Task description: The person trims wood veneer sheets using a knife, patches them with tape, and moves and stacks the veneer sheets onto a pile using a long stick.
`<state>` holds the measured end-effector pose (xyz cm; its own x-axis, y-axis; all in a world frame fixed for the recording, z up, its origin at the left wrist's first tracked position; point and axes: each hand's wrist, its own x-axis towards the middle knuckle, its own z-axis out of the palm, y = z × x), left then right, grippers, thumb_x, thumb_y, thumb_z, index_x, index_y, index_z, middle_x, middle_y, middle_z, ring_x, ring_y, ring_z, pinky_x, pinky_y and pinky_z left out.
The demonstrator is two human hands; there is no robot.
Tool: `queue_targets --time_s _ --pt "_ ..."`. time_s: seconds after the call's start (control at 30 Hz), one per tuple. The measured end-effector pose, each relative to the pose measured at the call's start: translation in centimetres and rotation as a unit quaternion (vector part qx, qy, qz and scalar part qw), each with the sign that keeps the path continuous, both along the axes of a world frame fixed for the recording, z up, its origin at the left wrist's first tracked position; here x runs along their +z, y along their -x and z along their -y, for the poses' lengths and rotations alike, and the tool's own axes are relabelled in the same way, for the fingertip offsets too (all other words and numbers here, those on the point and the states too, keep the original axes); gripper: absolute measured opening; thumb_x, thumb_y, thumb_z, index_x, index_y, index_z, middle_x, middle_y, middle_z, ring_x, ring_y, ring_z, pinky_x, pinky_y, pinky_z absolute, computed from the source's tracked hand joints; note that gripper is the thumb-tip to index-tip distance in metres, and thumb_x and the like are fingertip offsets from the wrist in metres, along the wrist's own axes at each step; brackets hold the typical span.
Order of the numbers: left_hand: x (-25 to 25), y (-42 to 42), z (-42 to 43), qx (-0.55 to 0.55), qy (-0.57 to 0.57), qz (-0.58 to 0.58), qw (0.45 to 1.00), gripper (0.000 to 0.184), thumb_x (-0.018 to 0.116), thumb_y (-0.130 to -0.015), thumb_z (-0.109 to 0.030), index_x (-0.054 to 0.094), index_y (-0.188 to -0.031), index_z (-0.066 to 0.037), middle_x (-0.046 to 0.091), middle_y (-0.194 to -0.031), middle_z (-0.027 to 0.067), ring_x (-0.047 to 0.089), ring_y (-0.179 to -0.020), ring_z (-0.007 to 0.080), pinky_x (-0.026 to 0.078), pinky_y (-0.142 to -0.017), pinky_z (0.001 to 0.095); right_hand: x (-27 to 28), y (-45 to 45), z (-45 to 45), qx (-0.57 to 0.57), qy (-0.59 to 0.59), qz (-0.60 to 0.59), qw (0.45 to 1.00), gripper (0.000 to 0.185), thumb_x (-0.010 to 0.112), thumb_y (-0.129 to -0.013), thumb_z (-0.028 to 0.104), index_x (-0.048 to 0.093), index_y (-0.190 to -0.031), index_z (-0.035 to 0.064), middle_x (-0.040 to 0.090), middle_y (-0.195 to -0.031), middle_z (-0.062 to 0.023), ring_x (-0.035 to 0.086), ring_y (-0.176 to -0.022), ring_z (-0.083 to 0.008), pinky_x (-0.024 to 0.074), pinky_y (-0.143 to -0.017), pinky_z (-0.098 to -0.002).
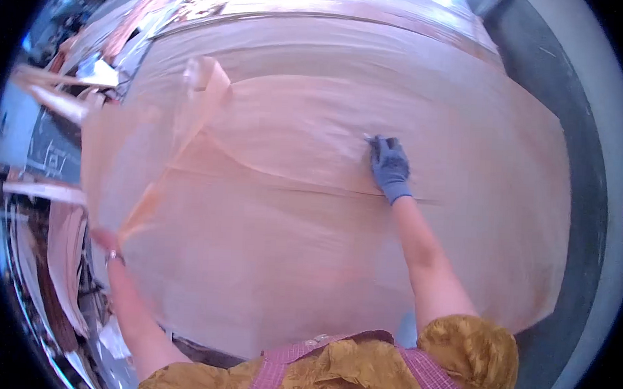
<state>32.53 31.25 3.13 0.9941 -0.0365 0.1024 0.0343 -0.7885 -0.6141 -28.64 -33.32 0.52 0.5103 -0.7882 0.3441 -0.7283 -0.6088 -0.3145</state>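
Observation:
A large sheet of thin pinkish-tan material covers the surface before me. My right hand, in a blue-grey glove, rests on it right of the middle, fingers bent and pressed together; what they hold, if anything, is too small to name. My bare left hand is at the sheet's left edge, blurred, closed on a gathered part of the material. From that hand a folded orange-tinted strip runs up to a raised curl at the upper left.
Stacked strips and sheets lie along the left side. Behind the sheet is shiny, wrinkled plastic-like covering. A dark grey border curves along the right side. My sleeves and a checked strap are at the bottom.

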Motion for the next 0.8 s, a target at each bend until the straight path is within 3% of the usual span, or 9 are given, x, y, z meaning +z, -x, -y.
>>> queue_targets --time_s 0.03,0.13,0.3,0.47,0.5,0.53,0.63,0.7,0.8 --pt "1.0 0.9 -7.0 0.056 -0.216 0.009 0.975 0.086 0.053 -0.092 -0.039 0.008 -0.149 0.006 0.032 -0.146 0.0320 0.036 -0.135 0.0409 0.024 -0.114 0.0494 0.2 -0.2 -0.3 -0.010 0.007 -0.007 1.000 0.025 0.059 -0.088 0.023 0.061 -0.111 0.0145 0.059 -0.099 -0.0144 0.060 -0.090 -0.0351 0.0501 -0.076 -0.0469" --pt "8.0 8.7 -17.2 0.235 -0.011 -0.019 0.972 0.091 0.055 -0.089 -0.045 0.009 -0.149 0.007 0.031 -0.147 0.0311 0.034 -0.136 0.0405 0.024 -0.114 0.0485 0.6 0.0 -0.8 -0.014 0.017 -0.023 0.999 0.026 0.058 -0.089 0.025 0.061 -0.113 0.0150 0.059 -0.101 -0.0145 0.060 -0.091 -0.0346 0.0505 -0.075 -0.0471" --pt "7.9 12.5 -18.1 0.236 0.106 0.043 0.965 0.102 0.058 -0.083 -0.055 0.011 -0.148 0.007 0.028 -0.149 0.0295 0.031 -0.138 0.0397 0.025 -0.114 0.0470 0.8 -1.0 -0.9 -0.035 0.020 -0.050 0.998 0.027 0.055 -0.092 0.029 0.059 -0.115 0.0156 0.058 -0.102 -0.0139 0.060 -0.091 -0.0347 0.0508 -0.075 -0.0471" --pt "5.1 14.2 4.6 -0.020 0.196 0.121 0.973 0.112 0.062 -0.077 -0.065 0.014 -0.147 0.007 0.026 -0.150 0.0279 0.028 -0.140 0.0389 0.026 -0.114 0.0454 0.5 -1.0 -1.0 -0.019 0.029 -0.042 0.999 0.027 0.054 -0.092 0.028 0.060 -0.115 0.0150 0.059 -0.103 -0.0151 0.060 -0.093 -0.0347 0.0505 -0.075 -0.0455" --pt "9.6 18.4 13.3 0.012 0.294 0.035 0.955 0.110 0.061 -0.079 -0.065 0.015 -0.147 0.009 0.017 -0.154 0.0268 0.019 -0.143 0.0385 0.018 -0.117 0.0453 0.7 -1.2 -1.0 -0.018 0.022 -0.038 0.999 0.027 0.055 -0.092 0.028 0.060 -0.115 0.0147 0.059 -0.103 -0.0156 0.060 -0.094 -0.0351 0.0504 -0.075 -0.0458" --pt "3.1 14.6 13.9 -0.174 0.252 0.061 0.950 0.112 0.059 -0.077 -0.070 0.012 -0.150 0.002 0.015 -0.155 0.0258 0.014 -0.144 0.0385 0.013 -0.118 0.0461 0.9 -1.3 -1.1 -0.019 0.014 -0.034 0.999 0.026 0.055 -0.092 0.027 0.061 -0.114 0.0143 0.059 -0.103 -0.0161 0.060 -0.094 -0.0355 0.0502 -0.075 -0.0461" --pt "8.3 21.0 26.9 -0.320 0.379 -0.047 0.867 0.107 0.076 -0.072 -0.050 0.011 -0.154 -0.027 0.019 -0.156 0.0170 0.015 -0.145 0.0367 0.010 -0.113 0.0620 1.0 -1.1 -1.1 -0.013 0.017 -0.018 1.000 0.025 0.056 -0.092 0.027 0.061 -0.113 0.0129 0.059 -0.102 -0.0171 0.060 -0.093 -0.0367 0.0498 -0.075 -0.0470" --pt "7.2 19.1 30.3 -0.415 0.361 -0.056 0.834 0.102 0.077 -0.073 -0.035 0.014 -0.153 -0.032 0.026 -0.154 0.0134 0.018 -0.144 0.0322 0.005 -0.113 0.0647 1.6 -1.3 -1.3 -0.012 0.019 -0.022 1.000 0.026 0.055 -0.093 0.027 0.060 -0.114 0.0127 0.058 -0.103 -0.0183 0.059 -0.093 -0.0376 0.0496 -0.075 -0.0477" --pt "5.0 15.4 32.3 -0.426 0.174 -0.119 0.880 0.080 0.066 -0.080 -0.016 0.027 -0.149 -0.029 0.049 -0.137 0.0101 0.037 -0.134 0.0266 0.007 -0.113 0.0655 1.1 -1.1 -1.4 -0.007 0.024 -0.041 0.999 0.026 0.053 -0.094 0.027 0.059 -0.115 0.0123 0.057 -0.106 -0.0202 0.059 -0.093 -0.0392 0.0495 -0.075 -0.0487"
